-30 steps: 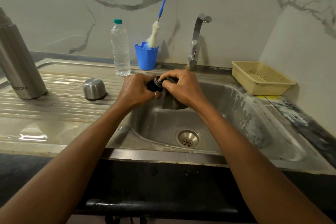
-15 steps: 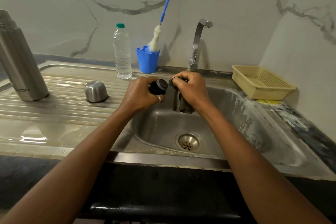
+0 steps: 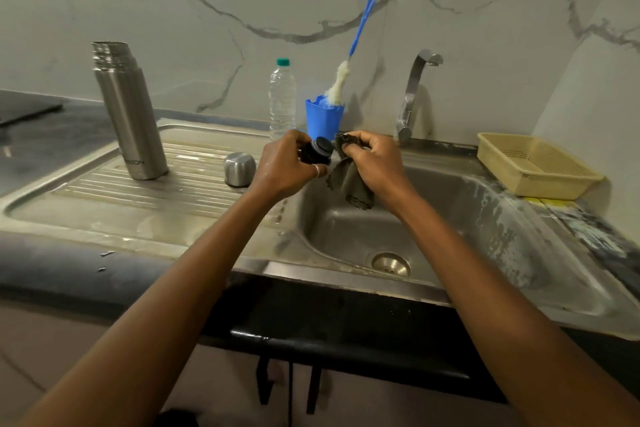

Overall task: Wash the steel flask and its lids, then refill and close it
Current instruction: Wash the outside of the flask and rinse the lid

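The open steel flask (image 3: 130, 111) stands upright on the ribbed draining board at the left. Its steel cup lid (image 3: 239, 169) rests upside down on the board, between the flask and my hands. Over the sink's left edge, my left hand (image 3: 285, 166) grips the black inner stopper lid (image 3: 320, 150), its round end turned toward the right. My right hand (image 3: 374, 159) holds a dark scrub cloth (image 3: 349, 182) right beside the stopper; the cloth hangs down below my fingers.
A steel sink basin (image 3: 450, 218) with a drain (image 3: 390, 263) lies under my hands. The tap (image 3: 414, 94) stands behind, shut off. A clear water bottle (image 3: 282, 97) and a blue cup (image 3: 323, 120) holding a bottle brush (image 3: 349, 55) stand at the back. A yellow basket (image 3: 535, 165) sits at the right.
My hands have drawn apart: the cloth no longer covers the stopper, whose round end now shows. The view has swung left and up, so the whole flask shows.
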Motion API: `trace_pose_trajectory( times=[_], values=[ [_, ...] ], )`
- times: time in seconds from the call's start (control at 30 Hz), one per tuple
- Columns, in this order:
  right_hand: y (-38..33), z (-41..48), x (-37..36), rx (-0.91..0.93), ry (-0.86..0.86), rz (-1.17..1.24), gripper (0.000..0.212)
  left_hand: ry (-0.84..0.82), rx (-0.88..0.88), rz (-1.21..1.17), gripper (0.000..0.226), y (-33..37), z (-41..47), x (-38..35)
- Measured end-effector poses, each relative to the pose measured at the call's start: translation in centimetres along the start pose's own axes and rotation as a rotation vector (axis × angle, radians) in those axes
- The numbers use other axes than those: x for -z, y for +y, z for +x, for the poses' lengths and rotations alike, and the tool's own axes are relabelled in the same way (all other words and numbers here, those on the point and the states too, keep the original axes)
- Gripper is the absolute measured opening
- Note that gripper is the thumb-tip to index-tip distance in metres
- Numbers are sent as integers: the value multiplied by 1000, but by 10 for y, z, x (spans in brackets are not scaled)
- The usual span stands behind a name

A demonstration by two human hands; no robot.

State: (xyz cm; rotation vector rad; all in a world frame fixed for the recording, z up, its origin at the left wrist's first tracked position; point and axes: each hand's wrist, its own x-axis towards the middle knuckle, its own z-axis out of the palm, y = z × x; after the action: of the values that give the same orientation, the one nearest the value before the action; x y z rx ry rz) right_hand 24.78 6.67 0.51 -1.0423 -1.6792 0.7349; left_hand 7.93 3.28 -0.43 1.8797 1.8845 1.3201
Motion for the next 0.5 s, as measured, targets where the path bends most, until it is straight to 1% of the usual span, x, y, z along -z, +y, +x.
trace_pose_trajectory(
  times=[0.1,0.17,0.33,0.43,0.5],
  values=[
    [-12,-1,-16,16,-32,13,13,75,98,-85,60,-18,-8,34],
    [-19,0,-29,0,-47,44,13,96,163,-148,56,-31,-14,57],
    [-37,2,-63,-71,-63,172,10,201,245,-92,45,-69,-25,105],
    [-41,4,-78,-98,-60,207,10,244,339,-93,50,-93,-25,117],
    [-40,5,-85,-110,-56,208,12,230,366,-80,49,-102,-23,117]
  ],
)
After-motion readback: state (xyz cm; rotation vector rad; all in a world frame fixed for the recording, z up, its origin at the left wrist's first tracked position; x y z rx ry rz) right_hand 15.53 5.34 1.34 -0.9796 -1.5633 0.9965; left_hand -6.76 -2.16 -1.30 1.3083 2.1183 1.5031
